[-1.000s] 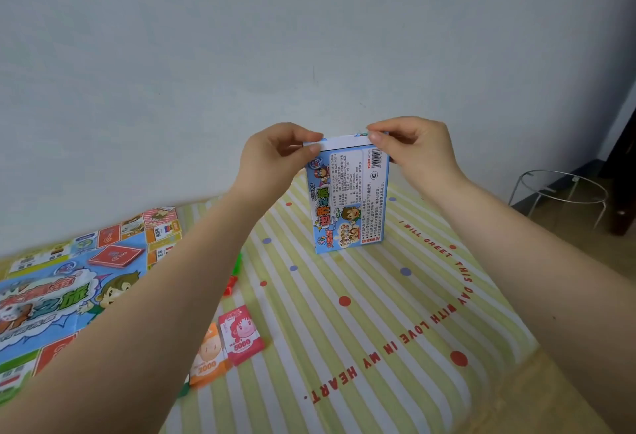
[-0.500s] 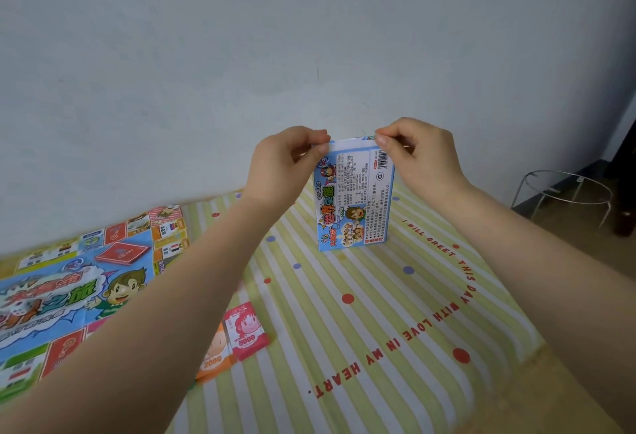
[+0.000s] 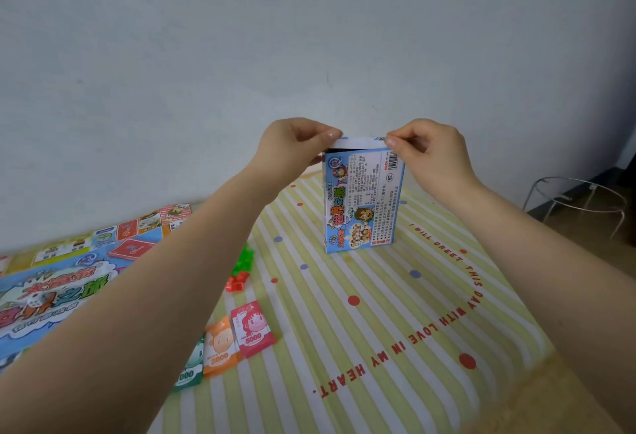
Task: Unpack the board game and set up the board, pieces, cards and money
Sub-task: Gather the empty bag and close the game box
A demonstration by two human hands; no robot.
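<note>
The blue game box (image 3: 363, 199) stands upright on the striped cloth (image 3: 378, 313), its printed back facing me. My left hand (image 3: 296, 144) pinches the left end of its white top flap, and my right hand (image 3: 430, 151) pinches the right end. A dark gap shows under the flap. The game board (image 3: 62, 282) lies unfolded at the left with a red card deck (image 3: 132, 248) on it. Pink, orange and green money stacks (image 3: 237, 337) lie beside my left forearm. Green and red plastic houses (image 3: 241, 272) sit near the board's edge.
A grey wall rises right behind the table. The table's wooden corner (image 3: 550, 392) shows at the lower right past the cloth. A wire stand (image 3: 581, 199) sits on the floor at the far right.
The view has shifted slightly. Both hands stay at the box's top, and the flap has come up a little, showing a dark gap beneath it.
</note>
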